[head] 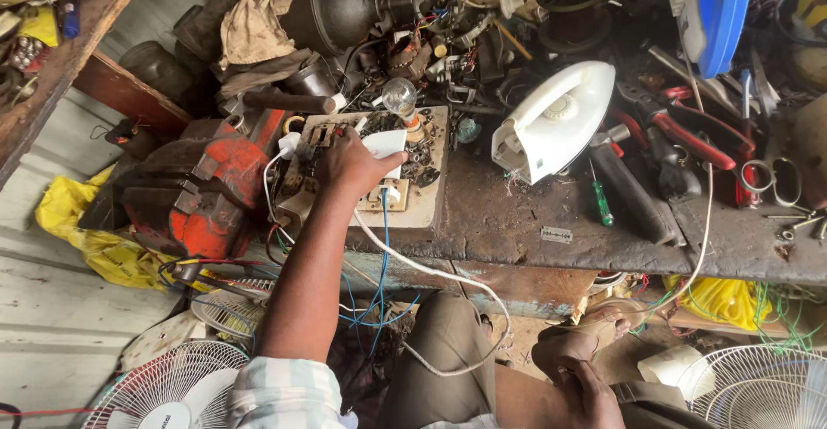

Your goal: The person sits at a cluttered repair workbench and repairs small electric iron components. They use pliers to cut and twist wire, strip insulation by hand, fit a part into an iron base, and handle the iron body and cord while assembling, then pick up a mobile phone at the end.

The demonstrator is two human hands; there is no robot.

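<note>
- White plug (385, 146) sits on the switchboard panel (426, 209) at the bench's front edge, under my left hand (349, 164).
- Nearest me, my right hand (590, 390) rests on my knee, fingers loosely curled, holding nothing that I can make out.
- Fan guards (177, 382) lie on the floor by my legs, and a white cord (448, 278) loops from the panel across my lap.
- My left hand reaches over the panel, fingers bent down onto the plug, pressing or gripping it; I cannot tell which.
- Left of the panel stands a red vise (211, 192), just beside my wrist.
- A bulb (400, 96) stands upright at the panel's far edge.
- Farther right, a white iron (551, 119) lies tilted, with a green screwdriver (600, 205) and red-handled pliers (689, 136) near it.
</note>
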